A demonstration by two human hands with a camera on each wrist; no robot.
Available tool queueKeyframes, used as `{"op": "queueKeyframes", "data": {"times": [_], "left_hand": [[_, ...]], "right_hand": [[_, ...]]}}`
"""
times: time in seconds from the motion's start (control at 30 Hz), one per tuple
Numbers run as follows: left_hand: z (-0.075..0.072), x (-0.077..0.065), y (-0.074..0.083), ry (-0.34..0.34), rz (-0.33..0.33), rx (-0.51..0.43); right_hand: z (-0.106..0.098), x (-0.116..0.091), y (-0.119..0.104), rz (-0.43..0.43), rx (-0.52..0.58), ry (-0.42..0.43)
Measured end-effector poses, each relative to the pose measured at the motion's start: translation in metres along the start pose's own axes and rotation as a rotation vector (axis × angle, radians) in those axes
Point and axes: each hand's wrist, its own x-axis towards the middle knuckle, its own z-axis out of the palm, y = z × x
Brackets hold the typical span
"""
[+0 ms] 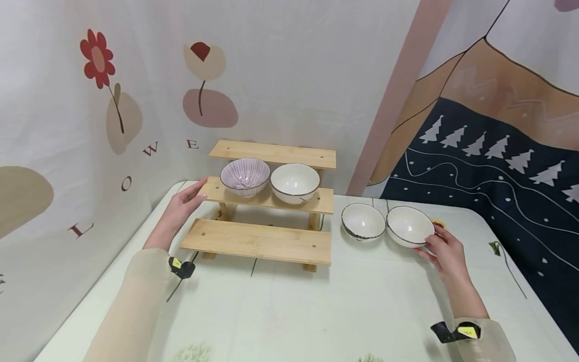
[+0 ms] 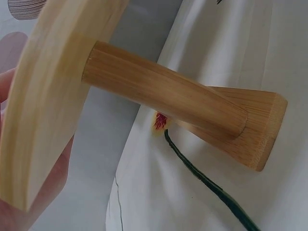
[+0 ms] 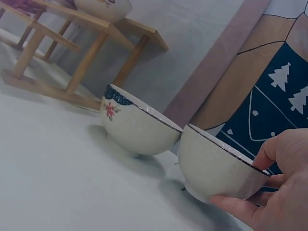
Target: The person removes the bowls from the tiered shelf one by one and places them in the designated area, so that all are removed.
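At the right, my right hand [image 1: 445, 249] holds a white bowl [image 1: 410, 227] with a dark rim. In the right wrist view its thumb is at the rim and fingers lie under the side. Close beside it on the table is another white bowl [image 3: 139, 125], with a dark blue rim patch and a red flower outside. My left hand [image 1: 178, 211] touches the left end of the middle board of a three-tier wooden shelf [image 1: 258, 241], fingers fairly straight. In the left wrist view a board and leg [image 2: 163, 91] partly hide that hand.
On the middle board stand a purple-striped bowl [image 1: 245, 177] and a white bowl [image 1: 295, 183], side by side. A pale floral cloth covers the table [image 1: 289, 311]. Printed curtains [image 1: 289, 75] hang right behind the shelf and along both sides.
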Motion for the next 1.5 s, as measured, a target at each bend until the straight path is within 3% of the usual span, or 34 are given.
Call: {"op": "queueKeyframes", "data": {"times": [0.27, 0.7, 1.5], "left_hand": [[0.0024, -0.0001, 0.0, -0.008, 0.005, -0.01], [0.0015, -0.0009, 0.0013, -0.004, -0.004, 0.011], [-0.0001, -0.0011, 0.0035, -0.007, -0.018, -0.005]], "right_hand": [[0.001, 0.0012, 0.0031, 0.04, 0.032, 0.049], [0.0025, 0.0031, 0.0094, 0.04, -0.034, 0.048], [-0.0018, 0.0011, 0.0067, 0.044, -0.062, -0.055]]}}
